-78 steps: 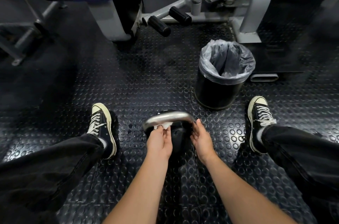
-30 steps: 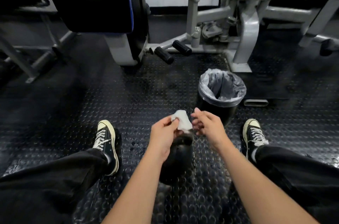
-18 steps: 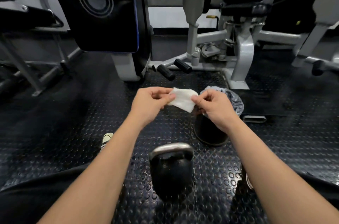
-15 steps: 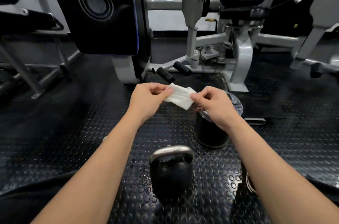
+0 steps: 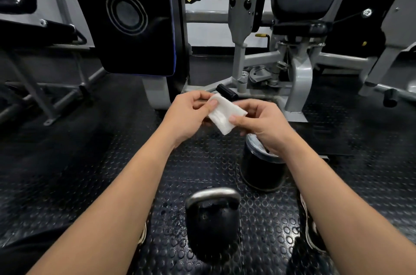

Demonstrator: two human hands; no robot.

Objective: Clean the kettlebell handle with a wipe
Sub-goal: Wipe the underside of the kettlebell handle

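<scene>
A black kettlebell [image 5: 211, 227] with a bare metal handle [image 5: 212, 194] stands on the studded floor between my forearms. Well above it I hold a white folded wipe [image 5: 225, 114] in the air with both hands. My left hand [image 5: 191, 114] pinches the wipe's upper left corner between thumb and fingers. My right hand [image 5: 261, 123] pinches its right edge with the thumb on top. Neither hand touches the kettlebell.
A black bin with a grey liner [image 5: 261, 169] stands just right of the kettlebell, partly behind my right wrist. Grey gym machines [image 5: 297, 72] and a black padded panel [image 5: 135, 18] fill the far side. My shoe [image 5: 311, 232] is at the lower right.
Both hands left the kettlebell handle and rose with the wipe, which is now held between them above the bin. The view tilted upward.
</scene>
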